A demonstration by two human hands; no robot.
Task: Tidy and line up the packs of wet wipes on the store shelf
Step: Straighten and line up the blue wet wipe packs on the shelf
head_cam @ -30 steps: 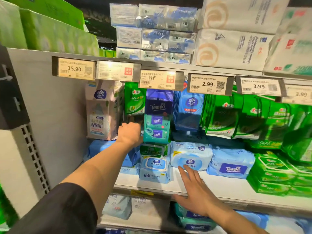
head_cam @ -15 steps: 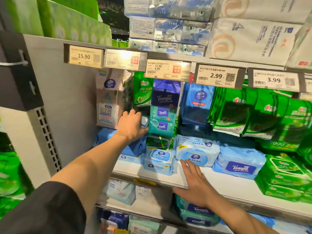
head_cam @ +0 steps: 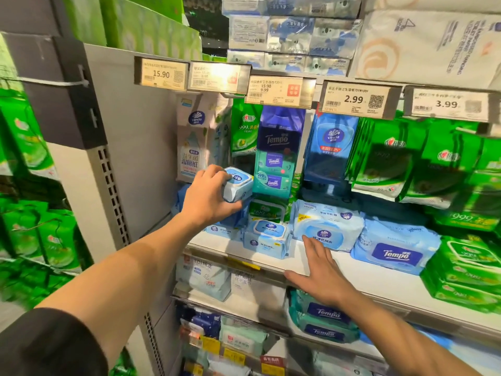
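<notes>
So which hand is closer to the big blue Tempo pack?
Right. The right hand lies flat on the shelf just left of the Tempo pack; the left hand holds a small pack farther left.

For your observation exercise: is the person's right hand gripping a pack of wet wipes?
No, the right hand lies flat with straight fingers on the white shelf, while the left hand grips a small blue pack.

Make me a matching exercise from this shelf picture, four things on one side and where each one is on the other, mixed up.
Things:
1. small blue-lidded wipes pack
2. right hand
3. blue Tempo pack
4. 2.99 price tag

Places:
A. clipped to the upper shelf edge
B. held in the left hand
C. lying on the shelf, left of the green packs
D. flat on the shelf, fingertips at the big light-blue Vinda pack

Pairs: 1-B, 2-D, 3-C, 4-A
</notes>
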